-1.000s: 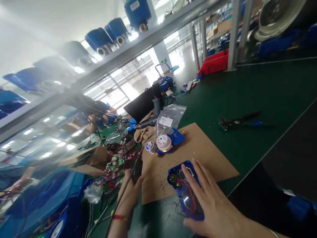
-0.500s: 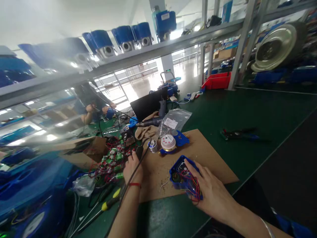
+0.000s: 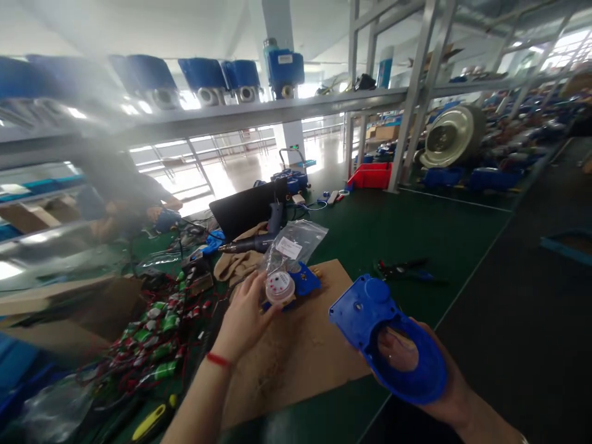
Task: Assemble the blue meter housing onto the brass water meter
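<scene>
My right hand (image 3: 432,391) holds a blue plastic meter housing (image 3: 387,336) lifted off the table, its outer face turned toward me with a round clear window. My left hand (image 3: 244,314) reaches to the water meter (image 3: 283,287) with its round white dial and blue body, which sits on the brown board (image 3: 300,351); the fingers curl against the dial's left side. A clear plastic bag (image 3: 293,243) with a label lies just behind the meter.
A pile of green and red wired parts (image 3: 157,333) lies left of the board, with a yellow-handled screwdriver (image 3: 150,422) in front. A glue gun (image 3: 259,237), cloth and black laptop sit behind. Pliers (image 3: 404,269) lie on the green mat. Another person sits at the left.
My right hand has lifted the blue housing off the board and turned it over. My left hand has left the black cable and moved right to the meter's dial.
</scene>
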Demonstrator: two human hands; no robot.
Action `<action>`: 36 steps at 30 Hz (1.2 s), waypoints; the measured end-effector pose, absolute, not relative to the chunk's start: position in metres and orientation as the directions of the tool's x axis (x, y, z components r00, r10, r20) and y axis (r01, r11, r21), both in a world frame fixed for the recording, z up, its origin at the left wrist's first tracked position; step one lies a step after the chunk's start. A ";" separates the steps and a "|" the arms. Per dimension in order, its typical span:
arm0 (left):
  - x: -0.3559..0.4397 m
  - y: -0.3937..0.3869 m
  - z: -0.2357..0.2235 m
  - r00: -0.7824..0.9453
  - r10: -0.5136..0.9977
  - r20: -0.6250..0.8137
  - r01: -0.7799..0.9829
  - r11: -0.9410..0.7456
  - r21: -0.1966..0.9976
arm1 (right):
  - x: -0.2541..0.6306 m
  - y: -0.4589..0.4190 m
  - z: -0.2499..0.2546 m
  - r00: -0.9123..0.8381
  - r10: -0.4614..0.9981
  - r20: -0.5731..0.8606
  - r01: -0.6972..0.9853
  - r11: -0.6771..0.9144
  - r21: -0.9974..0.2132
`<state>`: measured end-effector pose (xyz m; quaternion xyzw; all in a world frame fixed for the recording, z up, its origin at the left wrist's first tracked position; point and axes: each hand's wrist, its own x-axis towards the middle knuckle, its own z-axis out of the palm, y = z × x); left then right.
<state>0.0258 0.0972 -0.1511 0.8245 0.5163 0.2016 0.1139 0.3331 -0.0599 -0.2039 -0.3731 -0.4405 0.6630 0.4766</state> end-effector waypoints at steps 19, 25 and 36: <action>0.097 -0.018 -0.160 0.200 0.938 -0.283 0.941 -0.103 0.322 | 0.362 -0.073 -0.195 -0.127 0.941 -0.312 -0.766 -0.293 -0.572; 0.080 -0.051 -0.201 0.203 0.972 -0.117 0.692 -0.057 0.720 | 0.346 -0.060 -0.152 -0.027 0.947 -0.319 -0.561 -0.278 -0.779; 0.063 -0.044 -0.201 0.067 0.997 -0.042 0.256 0.024 0.966 | 0.324 -0.030 -0.134 -0.010 0.900 -0.436 -0.616 -0.349 -0.706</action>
